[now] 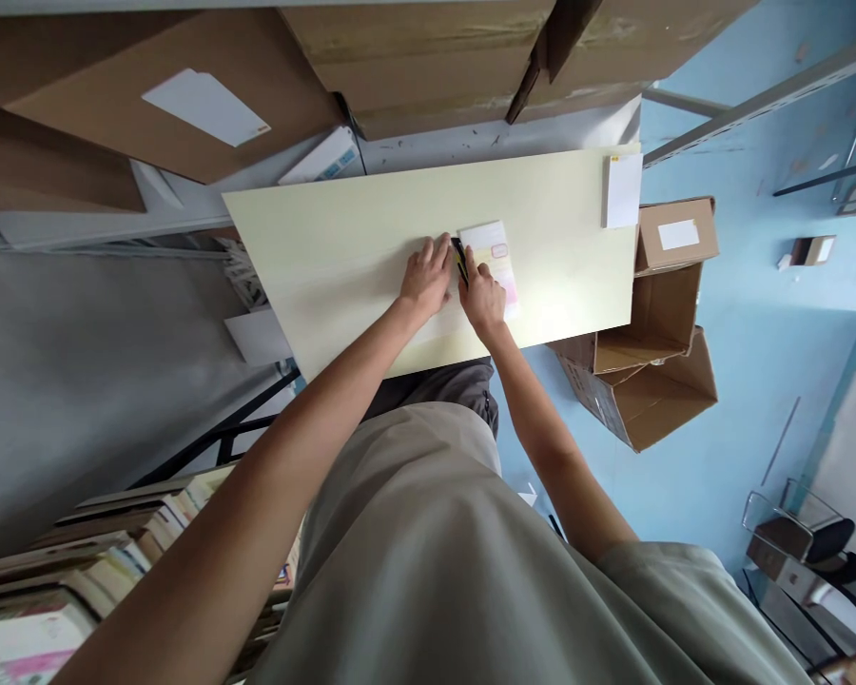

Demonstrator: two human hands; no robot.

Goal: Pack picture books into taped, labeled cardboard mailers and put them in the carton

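My right hand [483, 297] grips a black and yellow utility knife [459, 257], its index finger stretched along the tool. Beside and partly beneath that hand lies a white booklet or pad [497, 249] with yellow and pink print and a small red-outlined label. My left hand [426, 278] rests with its fingers on the large cream board [328, 247], just left of the knife, and holds nothing. The knife's tip is too small to make out. At the board's right end sits a small white stack of cards or paper [623, 190].
Cardboard boxes [428, 67] line the far side on a white shelf [435, 143]. Open cartons [649, 381] stand on the blue floor [599, 485] at right. Stacked books [64, 580] fill the lower left, near a black metal frame [221, 428].
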